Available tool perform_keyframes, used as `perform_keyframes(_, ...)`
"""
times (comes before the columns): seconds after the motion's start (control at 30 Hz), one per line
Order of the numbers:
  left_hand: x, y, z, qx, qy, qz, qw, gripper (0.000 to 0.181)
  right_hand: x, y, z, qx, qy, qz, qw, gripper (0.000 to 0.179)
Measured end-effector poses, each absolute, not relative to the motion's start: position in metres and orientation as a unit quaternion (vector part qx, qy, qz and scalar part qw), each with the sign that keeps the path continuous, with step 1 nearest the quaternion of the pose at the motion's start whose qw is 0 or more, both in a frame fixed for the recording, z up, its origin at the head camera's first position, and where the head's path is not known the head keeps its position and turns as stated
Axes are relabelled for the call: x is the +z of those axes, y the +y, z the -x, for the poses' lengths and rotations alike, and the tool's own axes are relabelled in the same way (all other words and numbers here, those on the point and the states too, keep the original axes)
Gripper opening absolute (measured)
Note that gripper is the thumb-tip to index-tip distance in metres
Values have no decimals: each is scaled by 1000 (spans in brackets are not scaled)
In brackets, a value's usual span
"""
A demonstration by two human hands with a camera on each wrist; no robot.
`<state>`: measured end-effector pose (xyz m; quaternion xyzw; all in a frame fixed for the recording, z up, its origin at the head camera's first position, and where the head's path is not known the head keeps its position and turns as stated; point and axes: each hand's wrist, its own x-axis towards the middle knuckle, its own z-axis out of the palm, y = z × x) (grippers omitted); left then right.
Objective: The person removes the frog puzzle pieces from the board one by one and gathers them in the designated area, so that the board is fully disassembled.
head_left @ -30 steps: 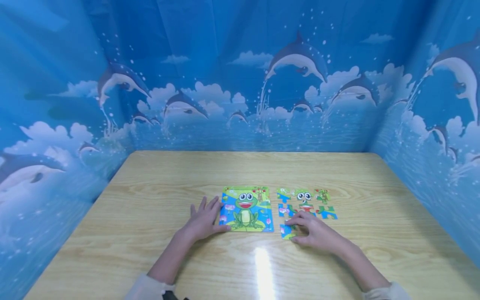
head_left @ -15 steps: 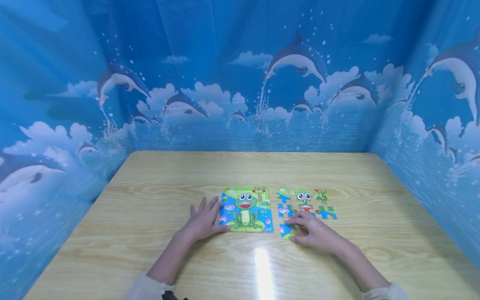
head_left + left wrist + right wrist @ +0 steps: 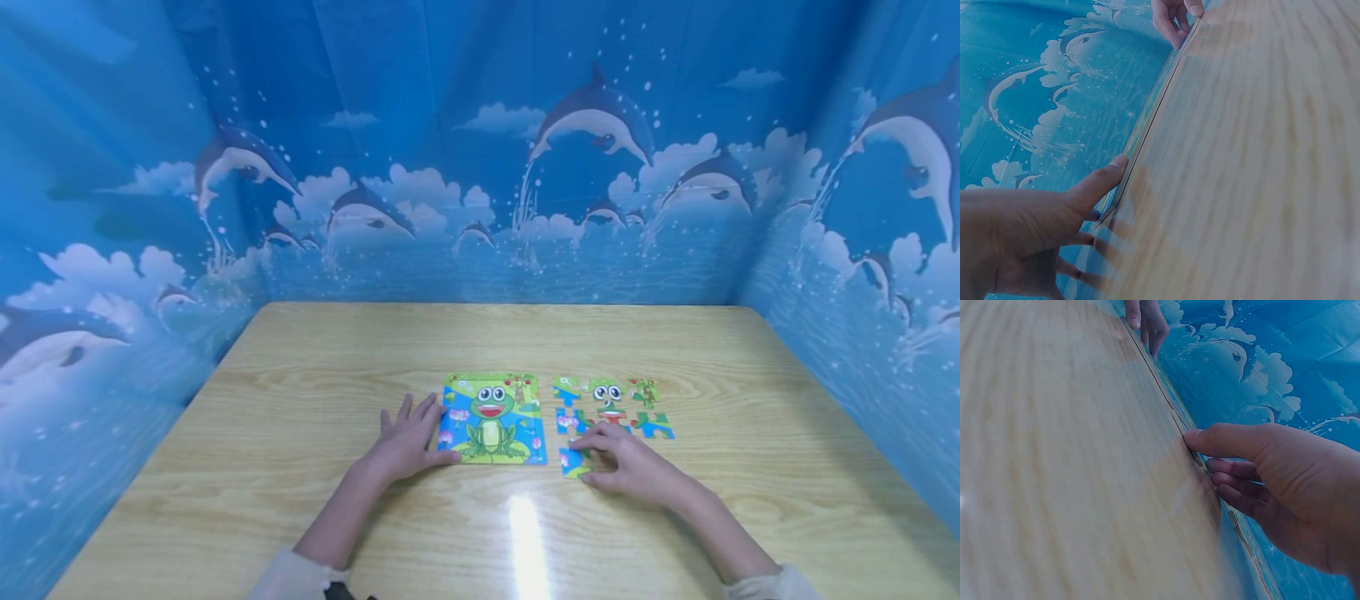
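A square frog picture puzzle board (image 3: 504, 417) lies flat on the table in the head view. My left hand (image 3: 403, 443) rests at its left side, fingers spread and straight, thumb along the lower left corner. To the right of the board, separate jigsaw pieces (image 3: 606, 390) lie in loose rows showing the same frog. My right hand (image 3: 636, 465) pinches a jigsaw piece (image 3: 572, 462) of the bottom row between thumb and curled fingers, and the piece stays down on the table. That hand hides part of the bottom row. Both wrist views see board and pieces nearly edge-on.
The wood-grain table (image 3: 337, 350) extends around the puzzle on all sides. A blue curtain (image 3: 420, 250) printed with dolphins hangs behind it and at both sides. A bright light reflection (image 3: 528, 542) shows on the table's near part.
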<state>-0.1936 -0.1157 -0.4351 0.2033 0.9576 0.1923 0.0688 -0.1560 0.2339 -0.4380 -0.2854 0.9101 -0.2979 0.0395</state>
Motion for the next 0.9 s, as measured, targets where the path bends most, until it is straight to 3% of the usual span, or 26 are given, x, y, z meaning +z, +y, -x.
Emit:
perform_keyframes(0.5, -435, -115, 193, 194, 957, -202, 73, 85, -437, 234, 155, -302, 909, 285, 38, 41)
perform_keyframes(0.9, -433, -115, 193, 190, 958, -201, 70, 82, -415, 215, 154, -301, 900, 315, -17, 35)
